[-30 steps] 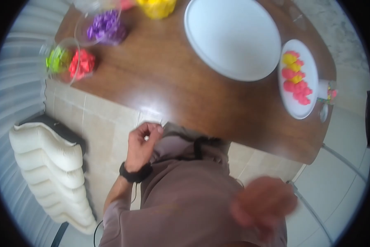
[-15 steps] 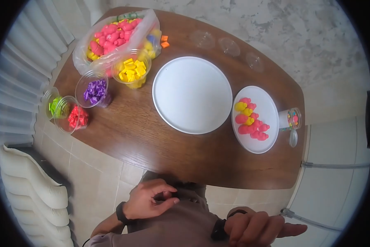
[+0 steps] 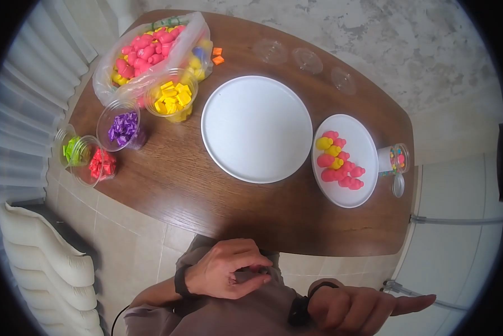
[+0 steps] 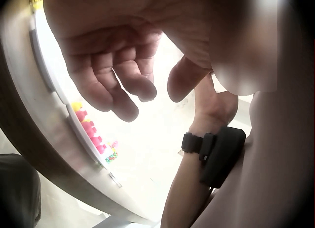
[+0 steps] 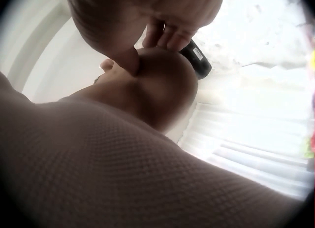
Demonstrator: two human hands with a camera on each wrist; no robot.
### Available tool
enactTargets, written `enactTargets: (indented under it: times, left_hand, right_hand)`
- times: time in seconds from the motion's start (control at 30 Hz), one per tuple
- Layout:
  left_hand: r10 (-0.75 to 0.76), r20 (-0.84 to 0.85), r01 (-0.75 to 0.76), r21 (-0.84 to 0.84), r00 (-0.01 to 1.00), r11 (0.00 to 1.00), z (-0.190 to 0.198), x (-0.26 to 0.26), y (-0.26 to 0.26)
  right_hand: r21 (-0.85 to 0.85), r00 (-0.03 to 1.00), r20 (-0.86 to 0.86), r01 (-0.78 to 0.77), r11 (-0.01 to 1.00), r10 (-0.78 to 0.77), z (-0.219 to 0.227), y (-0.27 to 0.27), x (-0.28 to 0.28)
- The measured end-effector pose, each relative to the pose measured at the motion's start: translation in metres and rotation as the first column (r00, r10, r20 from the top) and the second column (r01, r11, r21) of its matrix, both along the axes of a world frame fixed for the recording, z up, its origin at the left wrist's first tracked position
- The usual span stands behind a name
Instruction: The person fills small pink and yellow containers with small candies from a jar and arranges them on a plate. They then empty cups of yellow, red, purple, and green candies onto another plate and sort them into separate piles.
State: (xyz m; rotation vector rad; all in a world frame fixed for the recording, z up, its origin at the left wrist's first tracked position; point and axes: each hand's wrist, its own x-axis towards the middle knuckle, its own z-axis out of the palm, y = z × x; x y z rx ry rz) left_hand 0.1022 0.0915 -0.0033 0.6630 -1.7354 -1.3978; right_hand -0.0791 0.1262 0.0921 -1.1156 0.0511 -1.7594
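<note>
In the head view my left hand [image 3: 229,270] hovers in front of my body by the table's near edge, fingers loosely bent and holding nothing. The left wrist view shows its fingers [image 4: 125,78] apart from the thumb. To the right, my right hand [image 3: 358,308] has its index finger stretched out sideways and the other fingers bent, with nothing held. A large round white plate [image 3: 257,129] lies mid-table. Beside it, a smaller white plate [image 3: 360,134] carries several pink and yellow knobbly figures [image 3: 341,162].
At the left stand clear cups of yellow [image 3: 173,99], purple [image 3: 124,127], red [image 3: 102,163] and green pieces [image 3: 70,150]. Behind them is a plastic bag [image 3: 192,31] of pink and yellow figures. A jar [image 3: 398,158] lies at right; clear lids [image 3: 307,60] lie at the back.
The head view has tilted up from my body, bringing the whole table into sight. My left hand has moved right, toward the right hand. The right hand's index finger now points outward.
</note>
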Motion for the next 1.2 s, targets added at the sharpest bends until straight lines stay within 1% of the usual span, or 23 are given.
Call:
enactTargets:
  times: [0.07, 0.17, 0.23, 0.27, 0.33, 0.37, 0.43, 0.47, 0.53, 0.57, 0.63, 0.77, 0.83, 0.87, 0.93, 0.97, 1.0, 1.03, 1.07, 1.1, 1.13, 1.17, 1.2]
  left_hand:
    - [-0.031, -0.012, 0.031, -0.009, 0.999, 0.999, -0.001, -0.001, -0.002]
    - [-0.024, -0.024, 0.024, 0.016, 0.999, 1.000, 0.001, -0.005, -0.005]
    - [-0.031, -0.031, 0.032, 0.016, 0.999, 0.999, 0.000, -0.009, -0.007]
    - [-0.030, -0.037, 0.031, 0.014, 0.999, 0.999, 0.000, -0.009, -0.007]
    - [-0.043, -0.036, 0.044, 0.024, 0.998, 0.999, 0.000, -0.012, -0.007]
    - [-0.048, -0.035, 0.049, 0.025, 0.998, 0.999, -0.001, -0.013, -0.009]
    - [-0.058, -0.032, 0.059, 0.022, 0.998, 0.998, -0.001, -0.015, -0.011]
    - [-0.065, -0.027, 0.066, 0.011, 0.998, 0.998, -0.001, -0.016, -0.014]
    - [-0.080, -0.030, 0.080, 0.017, 0.996, 0.997, -0.001, -0.020, -0.016]
    - [-0.079, -0.032, 0.080, 0.015, 0.996, 0.997, -0.001, -0.021, -0.017]
    - [-0.084, -0.038, 0.084, -0.005, 0.996, 0.996, 0.002, -0.023, -0.021]
    - [-0.099, -0.044, 0.099, -0.008, 0.994, 0.995, 0.003, -0.026, -0.023]
    - [-0.110, -0.042, 0.109, -0.017, 0.993, 0.994, 0.005, -0.027, -0.025]
    - [-0.113, -0.041, 0.112, -0.028, 0.993, 0.993, 0.007, -0.027, -0.027]
    - [-0.118, -0.039, 0.116, -0.057, 0.992, 0.992, 0.006, -0.028, -0.033]
    - [-0.125, -0.038, 0.122, -0.080, 0.991, 0.989, 0.005, -0.028, -0.032]
    - [-0.160, -0.035, 0.158, -0.052, 0.986, 0.986, 0.004, -0.031, -0.034]
    - [-0.109, -0.039, 0.107, -0.053, 0.993, 0.993, 0.005, -0.033, -0.035]
    - [-0.053, -0.046, 0.051, -0.063, 0.998, 0.997, 0.004, -0.037, -0.035]
    - [-0.090, -0.043, 0.088, -0.047, 0.995, 0.995, 0.004, -0.038, -0.032]
    - [-0.015, 0.005, 0.015, 0.029, 1.000, 0.999, 0.002, -0.040, -0.034]
    - [0.057, 0.056, -0.063, 0.100, 0.997, 0.993, 0.002, -0.043, -0.036]
    - [0.026, 0.051, -0.031, 0.102, 0.998, 0.994, 0.002, -0.046, -0.037]
  right_hand:
    - [-0.004, 1.000, 0.014, -0.003, 1.000, 0.003, 0.002, -0.003, 0.002]
    - [0.028, 0.994, 0.082, 0.064, 0.998, -0.066, 0.013, -0.012, 0.003]
    - [0.050, 0.995, -0.004, -0.102, 0.993, 0.103, 0.014, -0.015, -0.009]
    - [0.049, 0.994, -0.001, -0.108, 0.993, 0.108, 0.011, -0.015, -0.006]
    - [0.040, 0.996, 0.067, 0.053, 0.998, -0.055, 0.003, -0.010, 0.001]
    - [0.036, 0.996, 0.065, 0.059, 0.998, -0.061, 0.001, -0.011, -0.002]
    - [0.003, 0.998, 0.064, -0.006, 1.000, 0.006, -0.002, -0.013, -0.008]
    - [0.001, 0.998, 0.064, -0.003, 1.000, 0.003, 0.002, -0.017, -0.006]
    - [0.050, 0.989, 0.116, 0.085, 0.995, -0.091, 0.013, -0.023, 0.003]
    - [0.050, 0.988, 0.118, 0.090, 0.995, -0.095, 0.012, -0.023, 0.000]
    - [0.041, 0.998, 0.054, -0.030, 0.999, 0.028, 0.008, -0.025, -0.011]
    - [0.047, 0.997, 0.070, 0.008, 0.999, -0.011, 0.001, -0.022, -0.013]
    - [0.011, 0.987, 0.160, -0.022, 1.000, 0.020, -0.002, -0.025, -0.014]
    - [0.010, 0.987, 0.159, -0.015, 1.000, 0.013, -0.012, -0.026, -0.018]
    - [-0.201, 0.958, 0.287, 0.060, 0.978, 0.001, -0.039, -0.017, -0.029]
    - [-0.153, 0.985, 0.167, -0.016, 0.988, 0.042, -0.039, -0.026, -0.038]
    - [-0.098, 0.994, 0.048, -0.088, 0.991, 0.093, -0.039, -0.045, -0.048]
    - [0.199, 0.993, 0.116, -0.014, 0.980, -0.010, -0.039, -0.045, -0.047]
    - [0.590, 0.944, 0.037, 0.245, 0.770, -0.329, -0.040, -0.045, -0.043]
    - [0.646, 0.954, 0.027, 0.211, 0.734, -0.299, -0.039, -0.058, -0.047]
    - [0.642, 0.943, 0.027, 0.239, 0.728, -0.333, -0.042, -0.064, -0.052]
    - [0.707, 0.957, 0.104, 0.121, 0.697, -0.271, -0.048, -0.067, -0.057]
    - [0.758, 0.959, 0.187, -0.004, 0.652, -0.212, -0.053, -0.067, -0.061]
